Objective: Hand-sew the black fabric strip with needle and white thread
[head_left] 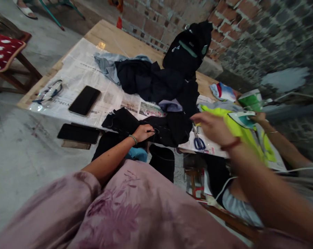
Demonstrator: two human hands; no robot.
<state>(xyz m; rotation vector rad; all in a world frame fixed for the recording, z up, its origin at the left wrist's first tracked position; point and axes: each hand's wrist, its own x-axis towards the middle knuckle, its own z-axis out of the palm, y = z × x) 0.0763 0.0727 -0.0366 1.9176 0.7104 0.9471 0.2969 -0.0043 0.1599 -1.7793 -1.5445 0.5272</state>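
Left hand (144,133) pinched black cloth (169,129) while right hand (215,128) hung in a blur

The black cloth lay at the centre of the frame, along the near edge of a wooden table (99,31) spread with newspaper (107,98). Pale stitches showed on it. The left hand rested on it, thumb and fingertips drawn together on the fabric beside a loop of light thread. The right hand was raised right of centre, its fingers bent; motion blur hid whether they gripped anything, so I could not tell. Blue-handled scissors (198,141) lay just below it in the frame.

Left of centre were 2 dark phones, the upper phone (85,100) on the newspaper and the lower phone (78,133) just below it. A heap of dark clothing (148,77) filled the upper middle, with a black bag (187,52) behind it. At the right, a co-worker's hand (259,118) held an iron (246,119) on bright yellow fabric (234,133).
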